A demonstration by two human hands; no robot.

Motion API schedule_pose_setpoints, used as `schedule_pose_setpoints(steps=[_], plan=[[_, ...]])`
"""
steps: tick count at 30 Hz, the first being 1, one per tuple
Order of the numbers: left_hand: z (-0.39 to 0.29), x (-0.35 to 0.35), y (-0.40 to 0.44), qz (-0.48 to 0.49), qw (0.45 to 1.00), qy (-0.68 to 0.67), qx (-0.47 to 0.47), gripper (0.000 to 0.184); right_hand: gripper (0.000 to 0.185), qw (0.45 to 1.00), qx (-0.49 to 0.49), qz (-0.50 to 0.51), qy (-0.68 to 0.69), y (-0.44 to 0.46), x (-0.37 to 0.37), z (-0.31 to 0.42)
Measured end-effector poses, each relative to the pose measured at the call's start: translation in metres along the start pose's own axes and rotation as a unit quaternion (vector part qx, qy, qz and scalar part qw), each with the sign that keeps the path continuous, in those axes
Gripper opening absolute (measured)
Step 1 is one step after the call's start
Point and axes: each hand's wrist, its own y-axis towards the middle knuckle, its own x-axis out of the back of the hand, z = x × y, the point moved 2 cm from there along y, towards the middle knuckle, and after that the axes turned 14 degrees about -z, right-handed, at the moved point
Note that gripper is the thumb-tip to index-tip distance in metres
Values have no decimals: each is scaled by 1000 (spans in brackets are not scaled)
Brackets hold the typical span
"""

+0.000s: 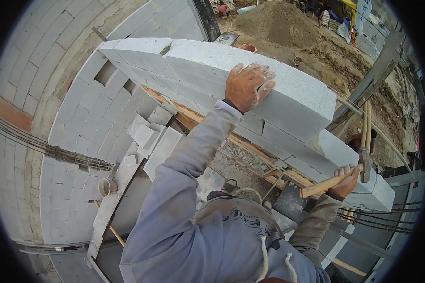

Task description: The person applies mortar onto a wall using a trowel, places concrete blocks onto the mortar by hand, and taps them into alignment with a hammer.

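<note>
My left hand (250,88), dusted with white, rests against the upper edge of a large pale lightweight concrete block (293,92) on top of the wall. Its fingers lie over the block's top face. Lower right, my right hand (347,180) is closed around the wooden handle of a hammer (365,165). The metal hammer head stands beyond my fingers, close to the block of the lower course (337,147). The handle's butt end points toward my body.
Loose cut blocks (163,146) lie on a scaffold plank left of me, with a bucket (107,187) farther along. Steel bars (382,219) stick out at right. A slanted timber post (378,75) stands beyond the wall, and a sand heap (276,23) lies behind.
</note>
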Motion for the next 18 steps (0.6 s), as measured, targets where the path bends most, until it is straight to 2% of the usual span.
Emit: schedule_pose_setpoints(steps=[2,5,7,9,13,16,18], plan=[[-1,0,2,-2,1000,4,-3,24,29,994,84,-34,62,19,15,16],[-1,3,2,0,1000,7,1,25,30,989,90,-80,91,13,-2,6],[-3,2,2,2,1000,6,5,25,31,997,1,-14,79,-12,-35,-22],[0,-1,1,1,1000,4,-1,24,31,985,-58,121,-111,-38,-67,-49],[-1,-1,0,-3,1000,6,-4,24,30,983,-60,106,-135,-43,-75,-43],[-2,0,2,-14,1000,2,-5,24,31,986,-10,77,-148,-54,-68,-20],[-2,1,2,-8,1000,-3,-1,24,33,973,121,57,-188,-59,-65,1]])
